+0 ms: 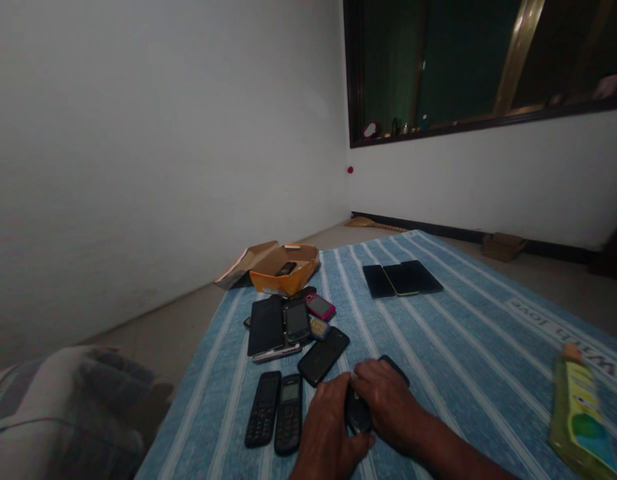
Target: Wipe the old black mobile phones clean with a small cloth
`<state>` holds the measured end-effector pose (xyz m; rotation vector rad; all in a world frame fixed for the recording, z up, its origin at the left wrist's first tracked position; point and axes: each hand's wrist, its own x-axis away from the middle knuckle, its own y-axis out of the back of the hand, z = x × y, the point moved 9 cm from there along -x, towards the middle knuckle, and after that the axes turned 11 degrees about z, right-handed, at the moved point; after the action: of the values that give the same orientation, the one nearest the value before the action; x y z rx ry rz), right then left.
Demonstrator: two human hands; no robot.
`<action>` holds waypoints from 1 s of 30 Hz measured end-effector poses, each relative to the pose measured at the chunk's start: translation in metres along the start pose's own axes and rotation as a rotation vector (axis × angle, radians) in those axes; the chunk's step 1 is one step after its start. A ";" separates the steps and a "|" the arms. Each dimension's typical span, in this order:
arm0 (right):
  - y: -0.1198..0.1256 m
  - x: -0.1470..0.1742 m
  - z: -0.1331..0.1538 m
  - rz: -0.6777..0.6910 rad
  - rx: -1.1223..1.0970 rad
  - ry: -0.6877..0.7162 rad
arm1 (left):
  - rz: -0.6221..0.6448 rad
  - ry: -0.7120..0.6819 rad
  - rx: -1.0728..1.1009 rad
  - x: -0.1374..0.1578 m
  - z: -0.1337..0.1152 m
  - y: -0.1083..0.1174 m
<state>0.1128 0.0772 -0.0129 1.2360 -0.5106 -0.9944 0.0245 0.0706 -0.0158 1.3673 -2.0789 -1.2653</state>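
Observation:
A dark mobile phone [358, 415] is between my two hands, partly covered by them. My left hand [329, 423] is closed on its left side, thumb across the near end. My right hand [388, 401] is closed over its right side, fingers bent near the far end. The end of another dark phone [395, 370] shows just beyond my right hand. A black smartphone [323, 357] lies face-up or face-down, I cannot tell which, past my left hand. Two keypad phones, one [263, 409] and another [289, 413], lie side by side to the left.
Several phones lie piled near a black flat device [266, 325], including a pink phone [321, 306]. Behind stands an open orange box [288, 277] with a phone inside. Dark tablets or phones [402, 278] rest farther right. A yellow-green bottle [581, 413] lies on the striped blue cloth [468, 373].

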 end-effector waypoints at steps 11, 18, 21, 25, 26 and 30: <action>0.018 0.007 -0.043 0.006 0.222 -0.336 | 0.017 0.035 0.012 0.003 0.007 -0.001; -0.006 0.007 0.037 -0.074 0.015 0.153 | -0.021 -0.042 -0.034 0.006 0.014 -0.008; -0.005 0.008 0.042 -0.089 -0.052 0.217 | -0.035 -0.070 -0.043 0.007 0.013 -0.008; 0.000 0.004 0.013 -0.098 0.014 0.073 | -0.013 -0.038 -0.027 0.005 0.011 -0.008; 0.002 0.003 0.003 -0.096 0.049 0.020 | -0.006 -0.022 -0.025 0.004 0.011 -0.007; 0.012 0.005 -0.038 -0.106 0.159 -0.185 | 0.051 0.048 -0.024 0.001 0.010 -0.007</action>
<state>0.1493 0.0935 -0.0134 1.3295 -0.6849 -1.1829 0.0208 0.0733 -0.0271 1.3130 -2.0466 -1.2205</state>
